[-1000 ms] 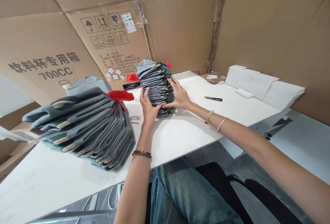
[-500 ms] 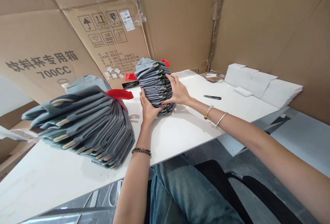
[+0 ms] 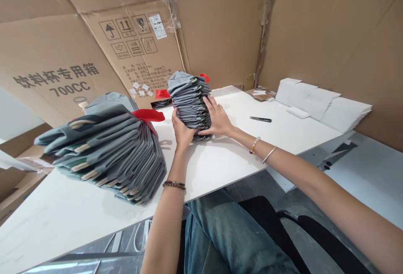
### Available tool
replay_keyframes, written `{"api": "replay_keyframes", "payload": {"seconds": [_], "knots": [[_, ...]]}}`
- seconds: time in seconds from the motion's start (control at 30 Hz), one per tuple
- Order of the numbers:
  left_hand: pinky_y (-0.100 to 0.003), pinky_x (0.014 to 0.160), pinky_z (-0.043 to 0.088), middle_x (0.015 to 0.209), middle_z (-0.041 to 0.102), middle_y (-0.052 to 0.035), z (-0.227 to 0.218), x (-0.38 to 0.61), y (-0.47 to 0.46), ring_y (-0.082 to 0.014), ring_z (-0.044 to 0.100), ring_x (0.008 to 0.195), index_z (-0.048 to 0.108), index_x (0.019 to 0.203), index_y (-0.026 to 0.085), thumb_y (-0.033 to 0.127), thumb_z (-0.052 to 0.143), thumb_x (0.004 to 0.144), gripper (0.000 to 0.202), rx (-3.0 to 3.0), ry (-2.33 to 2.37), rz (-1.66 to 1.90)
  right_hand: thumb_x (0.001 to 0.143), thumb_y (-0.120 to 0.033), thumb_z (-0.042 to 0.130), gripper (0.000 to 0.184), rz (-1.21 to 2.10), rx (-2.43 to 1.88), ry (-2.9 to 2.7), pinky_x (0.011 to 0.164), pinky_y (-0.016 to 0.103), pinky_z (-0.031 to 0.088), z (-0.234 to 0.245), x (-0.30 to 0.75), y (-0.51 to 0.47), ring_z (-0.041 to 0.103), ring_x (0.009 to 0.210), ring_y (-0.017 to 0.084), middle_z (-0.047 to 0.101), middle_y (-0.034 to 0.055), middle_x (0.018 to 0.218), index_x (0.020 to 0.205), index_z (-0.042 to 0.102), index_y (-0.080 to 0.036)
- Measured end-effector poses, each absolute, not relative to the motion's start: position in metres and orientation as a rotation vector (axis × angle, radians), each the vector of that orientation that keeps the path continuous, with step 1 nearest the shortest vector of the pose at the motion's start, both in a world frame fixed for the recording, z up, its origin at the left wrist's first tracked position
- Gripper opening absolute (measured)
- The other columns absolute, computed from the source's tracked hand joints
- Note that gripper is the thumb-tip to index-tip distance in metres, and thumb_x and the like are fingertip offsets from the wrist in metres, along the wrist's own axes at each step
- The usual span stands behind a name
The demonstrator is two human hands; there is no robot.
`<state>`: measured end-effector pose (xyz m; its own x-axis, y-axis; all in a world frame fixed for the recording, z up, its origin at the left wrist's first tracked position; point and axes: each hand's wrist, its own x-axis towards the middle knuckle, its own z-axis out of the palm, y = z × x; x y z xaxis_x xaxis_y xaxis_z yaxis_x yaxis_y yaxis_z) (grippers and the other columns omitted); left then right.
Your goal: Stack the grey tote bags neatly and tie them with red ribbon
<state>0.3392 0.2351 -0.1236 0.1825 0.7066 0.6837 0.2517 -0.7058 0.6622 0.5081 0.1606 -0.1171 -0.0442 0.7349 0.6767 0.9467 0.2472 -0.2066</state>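
A stack of folded grey fabric pieces, with green and beige edges and a bit of red cloth at its top, stands on the white table. My left hand presses its near left side, thumb pointing across the bottom front. On the right side my right hand lies along the layered edges, fingers upward and thumb toward the left one. Between them both hands clasp the stack. To the left, a larger bundle of the same grey fabric is tied with a red strip and leans in a fan shape.
A small dark knife-like tool lies right of my hands. Stacks of white sheets and a small white block sit farther right. Tall cardboard walls the table's back. The table's front edge runs above my lap.
The fingers of my right hand have slipped slightly lower along the stack's side. My left hand keeps its hold, and the view has shifted a little.
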Motion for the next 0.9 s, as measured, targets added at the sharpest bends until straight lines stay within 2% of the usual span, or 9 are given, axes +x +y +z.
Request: {"api": "replay_keyframes", "payload": {"seconds": [0.1,0.2,0.3,0.37,0.47,0.57,0.7,0.8,0.9], "knots": [[-0.047,0.124,0.018,0.16,0.017,-0.0195,-0.122,0.331,0.245,-0.0348,0.018,0.151,0.009,0.153,0.021,0.027,0.09,0.051,0.13,2.144,0.762,1.382,0.063,-0.069,0.08,0.133,-0.467,-1.542,-1.817,0.115,0.065,0.024,-0.109,0.511,0.162,0.017,0.149,0.039,0.013,0.0218,0.163,0.158,0.001,-0.02],[-0.05,0.123,0.019,0.164,0.005,-0.0213,-0.123,0.321,0.25,-0.0363,0.01,0.153,-0.002,0.155,0.021,0.038,0.089,0.056,0.136,2.207,0.713,1.161,0.063,-0.073,0.077,0.128,-0.511,-1.546,-1.809,0.116,0.065,0.023,-0.103,0.512,0.163,0.023,0.147,0.039,0.021,0.0238,0.16,0.157,0.011,-0.017],[-0.057,0.119,0.025,0.164,-0.011,-0.025,-0.126,0.318,0.244,-0.0445,0.002,0.152,-0.008,0.157,0.02,0.041,0.095,0.042,0.156,2.358,0.916,1.056,0.061,-0.074,0.077,0.129,-0.502,-1.543,-1.818,0.115,0.065,0.023,-0.101,0.512,0.162,0.024,0.147,0.039,0.024,0.0246,0.158,0.157,0.014,-0.016],[-0.062,0.115,0.029,0.163,-0.016,-0.0254,-0.13,0.32,0.238,-0.0479,0.003,0.151,-0.01,0.157,0.02,0.039,0.097,0.037,0.162,2.45,1.052,1.075,0.059,-0.074,0.078,0.13,-0.49,-1.541,-1.815,0.115,0.066,0.023,-0.1,0.512,0.161,0.024,0.147,0.039,0.025,0.0242,0.158,0.157,0.014,-0.016],[-0.064,0.111,0.034,0.164,-0.012,-0.0239,-0.132,0.324,0.233,-0.0484,0.015,0.15,-0.006,0.158,0.025,0.041,0.097,0.039,0.158,2.452,1.16,1.127,0.058,-0.073,0.08,0.133,-0.472,-1.543,-1.815,0.115,0.068,0.021,-0.099,0.511,0.162,0.023,0.146,0.04,0.024,0.0236,0.158,0.157,0.01,-0.018],[-0.062,0.111,0.035,0.165,-0.002,-0.0233,-0.132,0.325,0.235,-0.0478,0.025,0.147,0.001,0.159,0.025,0.046,0.095,0.041,0.152,2.383,1.231,1.165,0.058,-0.073,0.08,0.137,-0.432,-1.55,-1.827,0.114,0.071,0.019,-0.098,0.512,0.163,0.02,0.147,0.041,0.02,0.0241,0.159,0.158,0.003,-0.02],[-0.057,0.116,0.033,0.165,0.014,-0.0204,-0.129,0.326,0.236,-0.0431,0.028,0.147,0.004,0.159,0.023,0.045,0.093,0.047,0.144,2.413,1.168,1.231,0.058,-0.072,0.081,0.145,-0.358,-1.562,-1.882,0.11,0.076,0.017,-0.103,0.515,0.162,0.007,0.15,0.043,0.004,0.0234,0.163,0.157,-0.014,-0.023],[-0.055,0.115,0.035,0.164,0.018,-0.0187,-0.129,0.328,0.235,-0.0413,0.03,0.147,0.005,0.159,0.024,0.039,0.092,0.05,0.141,2.402,1.117,1.271,0.056,-0.071,0.083,0.155,-0.395,-1.572,-1.934,0.107,0.081,0.012,-0.111,0.514,0.159,-0.006,0.151,0.043,-0.008,0.0243,0.163,0.153,-0.028,-0.022],[-0.054,0.115,0.036,0.164,0.019,-0.0168,-0.131,0.329,0.234,-0.0403,0.031,0.147,0.007,0.159,0.027,0.031,0.092,0.052,0.136,2.376,1.077,1.309,0.059,-0.072,0.08,0.156,-0.465,-1.587,-1.907,0.105,0.083,0.009,-0.122,0.508,0.158,-0.012,0.15,0.042,-0.012,0.0265,0.162,0.149,-0.035,-0.018]]}}
